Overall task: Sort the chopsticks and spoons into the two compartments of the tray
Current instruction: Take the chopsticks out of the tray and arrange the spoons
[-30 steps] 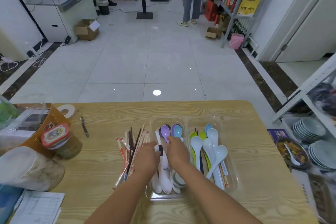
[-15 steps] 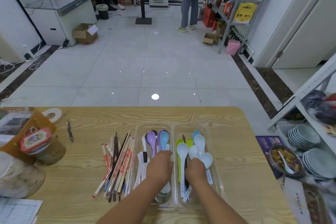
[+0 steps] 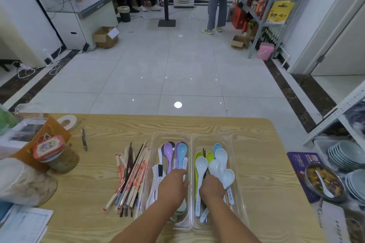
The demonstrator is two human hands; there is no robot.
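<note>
Your wood-grain worktop (image 3: 256, 163) | centre: clear two-compartment tray (image 3: 190, 138) | just left of tray: loose chopsticks (image 3: 132, 175) heap | far left: pen (image 3: 84, 140), tape roll (image 3: 67, 122), lidded jar (image 3: 57, 156) | near-left corner: papers (image 3: 21, 225)

My two bare forearms ran in from the bottom edge of the frame and converged toward the lower centre. My left hand (image 3: 173, 185) lay palm down, knuckles up, fingers bent under and out of sight. My right hand (image 3: 212, 186) sat just beside it, not touching, likewise back-up with fingers curled downward. I could not tell whether either gripped anything.
</note>
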